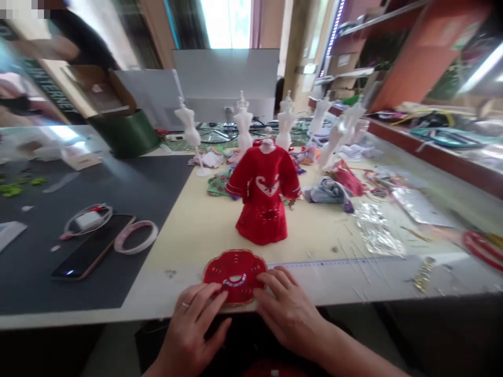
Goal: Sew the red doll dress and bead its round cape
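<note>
A round red cloth piece (236, 264) with a gold edge and a small opening near its middle lies flat at the table's front edge. My left hand (198, 319) rests its fingertips on the lower left of the cloth, fingers spread, a ring on one finger. On the right side of the cloth, my right hand (285, 303) lies with its fingers apart, fingertips touching it. Just beyond stands a small mannequin in a red dress (263, 209) with a white pattern on the chest.
White mannequins (243, 125) stand behind the dress among cloth scraps (330, 193). A phone (94, 246), tape roll (135, 237) and green bin (123, 133) are left. Silver packets (377, 230) and pins lie right. A person (82, 39) is at back left.
</note>
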`<state>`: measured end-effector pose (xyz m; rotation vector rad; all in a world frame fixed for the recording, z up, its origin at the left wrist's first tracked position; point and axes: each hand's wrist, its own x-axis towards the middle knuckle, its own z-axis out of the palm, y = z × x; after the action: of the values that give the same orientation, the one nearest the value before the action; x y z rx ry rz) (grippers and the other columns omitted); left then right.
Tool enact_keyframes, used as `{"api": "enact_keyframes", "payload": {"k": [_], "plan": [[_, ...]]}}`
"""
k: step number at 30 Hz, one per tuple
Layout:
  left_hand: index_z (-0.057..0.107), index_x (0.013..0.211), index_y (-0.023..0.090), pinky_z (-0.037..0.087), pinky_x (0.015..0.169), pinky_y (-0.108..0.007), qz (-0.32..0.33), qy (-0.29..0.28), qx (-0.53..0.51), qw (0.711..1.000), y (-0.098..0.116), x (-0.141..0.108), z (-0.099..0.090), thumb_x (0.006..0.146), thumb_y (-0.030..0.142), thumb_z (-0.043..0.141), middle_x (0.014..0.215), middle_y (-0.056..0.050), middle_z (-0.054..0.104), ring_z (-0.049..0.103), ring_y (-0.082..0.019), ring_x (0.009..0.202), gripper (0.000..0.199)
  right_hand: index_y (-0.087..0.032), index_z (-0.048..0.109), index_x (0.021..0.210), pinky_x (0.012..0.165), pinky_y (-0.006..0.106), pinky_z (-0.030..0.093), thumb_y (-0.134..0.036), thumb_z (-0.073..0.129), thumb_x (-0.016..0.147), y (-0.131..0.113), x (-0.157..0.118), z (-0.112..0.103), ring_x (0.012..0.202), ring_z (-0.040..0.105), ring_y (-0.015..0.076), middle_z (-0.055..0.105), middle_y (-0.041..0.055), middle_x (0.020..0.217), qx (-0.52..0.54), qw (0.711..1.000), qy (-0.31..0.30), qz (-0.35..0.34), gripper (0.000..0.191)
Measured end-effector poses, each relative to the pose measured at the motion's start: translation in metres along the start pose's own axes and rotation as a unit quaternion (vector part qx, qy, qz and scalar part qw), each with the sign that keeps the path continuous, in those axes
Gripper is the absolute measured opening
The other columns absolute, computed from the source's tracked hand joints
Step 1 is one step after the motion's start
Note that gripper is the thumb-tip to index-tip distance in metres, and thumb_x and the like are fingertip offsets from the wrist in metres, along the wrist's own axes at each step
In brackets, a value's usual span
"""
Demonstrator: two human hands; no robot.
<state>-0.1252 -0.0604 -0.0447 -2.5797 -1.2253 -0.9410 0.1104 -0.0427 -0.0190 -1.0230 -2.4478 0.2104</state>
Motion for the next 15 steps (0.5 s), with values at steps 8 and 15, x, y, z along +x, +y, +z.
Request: {"api": "enact_keyframes", "payload": {"k": [8, 15], "plan": [[0.061, 0.107, 0.012, 0.044, 0.085, -0.041, 0.029, 0.005, 0.026, 0.999, -0.008, 0.001, 0.006, 0.081, 0.015, 0.061, 0.103, -0.013, 0.062, 0.056, -0.025, 0.096, 0.027, -0.016, 0.057, 0.094, 0.1, 0.042, 0.033, -0.022, 0.049, 0.088, -0.002, 0.002, 0.008, 0.1, 0.047, 0.0227, 0.058, 0.0071, 0.099, 0.006, 1.0, -0.018, 0.001, 0.011], [0.062, 0.108, 0.011, 0.045, 0.084, -0.044, 0.034, 0.016, 0.02, 0.999, -0.001, -0.001, 0.008, 0.079, 0.009, 0.062, 0.102, -0.014, 0.062, 0.056, -0.026, 0.096, 0.029, -0.017, 0.057, 0.095, 0.103, 0.043, 0.029, -0.024, 0.048, 0.09, 0.005, -0.006, 0.009, 0.103, 0.046, 0.0233, 0.057, 0.007, 0.105, -0.01, 1.0, -0.007, -0.013, 0.012]]}}
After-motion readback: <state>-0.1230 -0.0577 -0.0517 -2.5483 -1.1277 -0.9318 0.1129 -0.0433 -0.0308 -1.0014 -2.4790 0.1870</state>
